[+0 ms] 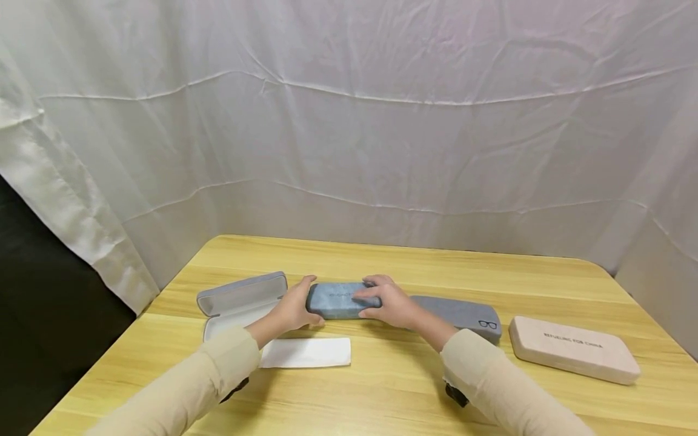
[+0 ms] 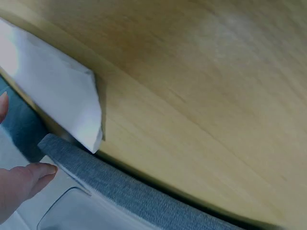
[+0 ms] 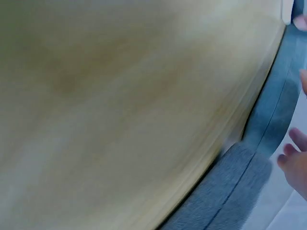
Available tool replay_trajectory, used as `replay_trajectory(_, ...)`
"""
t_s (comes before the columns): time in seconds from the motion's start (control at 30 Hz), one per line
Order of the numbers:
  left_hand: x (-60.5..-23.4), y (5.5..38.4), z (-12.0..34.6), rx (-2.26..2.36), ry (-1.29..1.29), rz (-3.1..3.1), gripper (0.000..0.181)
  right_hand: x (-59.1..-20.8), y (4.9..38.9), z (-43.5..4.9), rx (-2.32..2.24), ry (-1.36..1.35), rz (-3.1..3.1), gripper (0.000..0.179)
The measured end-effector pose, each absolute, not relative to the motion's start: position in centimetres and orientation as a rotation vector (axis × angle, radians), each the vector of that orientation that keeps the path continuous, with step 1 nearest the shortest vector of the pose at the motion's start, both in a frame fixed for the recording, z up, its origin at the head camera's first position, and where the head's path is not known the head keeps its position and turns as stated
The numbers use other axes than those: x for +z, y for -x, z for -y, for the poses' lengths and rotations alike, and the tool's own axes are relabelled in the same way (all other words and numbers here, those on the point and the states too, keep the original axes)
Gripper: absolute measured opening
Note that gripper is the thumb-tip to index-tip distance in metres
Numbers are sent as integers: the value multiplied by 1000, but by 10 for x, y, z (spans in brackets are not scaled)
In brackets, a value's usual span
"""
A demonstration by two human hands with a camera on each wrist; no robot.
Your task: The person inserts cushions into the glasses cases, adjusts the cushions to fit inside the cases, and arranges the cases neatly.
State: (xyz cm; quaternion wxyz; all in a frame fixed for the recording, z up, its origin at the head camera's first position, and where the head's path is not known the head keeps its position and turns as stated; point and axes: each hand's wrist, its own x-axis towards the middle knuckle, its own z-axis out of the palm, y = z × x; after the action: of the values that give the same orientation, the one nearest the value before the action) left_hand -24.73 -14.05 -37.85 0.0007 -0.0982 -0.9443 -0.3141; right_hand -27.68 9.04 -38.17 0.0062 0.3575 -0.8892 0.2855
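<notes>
A closed blue glasses case (image 1: 338, 307) with lettering on its lid lies at the middle of the table. My left hand (image 1: 294, 306) is at its left end, thumb by the front edge and fingers spread toward the back edge. Over the right end reaches my right hand (image 1: 394, 304), its index finger extended across the lid and the thumb near the front side. In the right wrist view the blue case (image 3: 273, 115) runs along the right edge, with fingers (image 3: 293, 165) beside its end. Both hands' fingers look fairly straight.
An open grey glasses case (image 1: 245, 290) stands left of the left hand. A folded white cloth (image 1: 308, 352) lies in front of it. Right of the blue case are a closed grey case (image 1: 458, 312) with a glasses emblem and a pink case (image 1: 575, 349). A pale curtain (image 1: 382, 151) hangs behind the table.
</notes>
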Motion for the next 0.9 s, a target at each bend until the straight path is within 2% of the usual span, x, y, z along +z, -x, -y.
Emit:
replay_trajectory(0.27, -367, 229, 146, -1062, 371, 2851, 75, -379, 252, -74, 908, -1118, 2542, 26)
replay_trajectory(0.53, -367, 216, 153, -1096, 488, 2659, 63, -382, 229, -65, 1072, -1078, 2499, 30)
replay_trajectory(0.9, -380, 193, 162, -1084, 480, 2636, 49, -391, 211, -63, 1270, -1016, 2649, 38)
